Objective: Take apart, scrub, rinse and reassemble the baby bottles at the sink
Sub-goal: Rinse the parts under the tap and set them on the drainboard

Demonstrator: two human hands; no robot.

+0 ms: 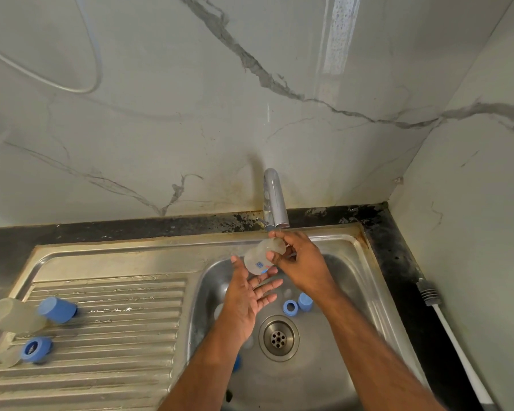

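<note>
Head view, at the sink. We order the items from largest to smallest. The stainless sink basin (pixel 333 378) fills the lower centre, with its ribbed drainboard (pixel 116 336) at 9 o'clock and the chrome tap (pixel 275 200) at 12 o'clock. We cannot tell whether water is running.

Our right hand (pixel 297 259) curls its fingers round the clear bottle body (pixel 260 256), tilted, directly below the spout. Our left hand (pixel 250 295) lies flat and unclenched beneath it, fingertips touching or just short of the bottle's lower end; we cannot tell which.

On the drainboard, at 9 o'clock from the drain (pixel 278 338), a second bottle with blue cap (pixel 27 314) lies on its side, and a blue collar with teat (pixel 37 349) rests just below it. A bottle brush (pixel 454 336) lies on the dark counter at 3 o'clock. In the basin a blue ring (pixel 290 307) and a blue cap (pixel 305 301) sit just beside each other, at 1 o'clock from the drain.

We judge the chief risk to be slippage: a wet, smooth bottle held by one hand may drop into the basin. The small parts could also wash toward the drain.
</note>
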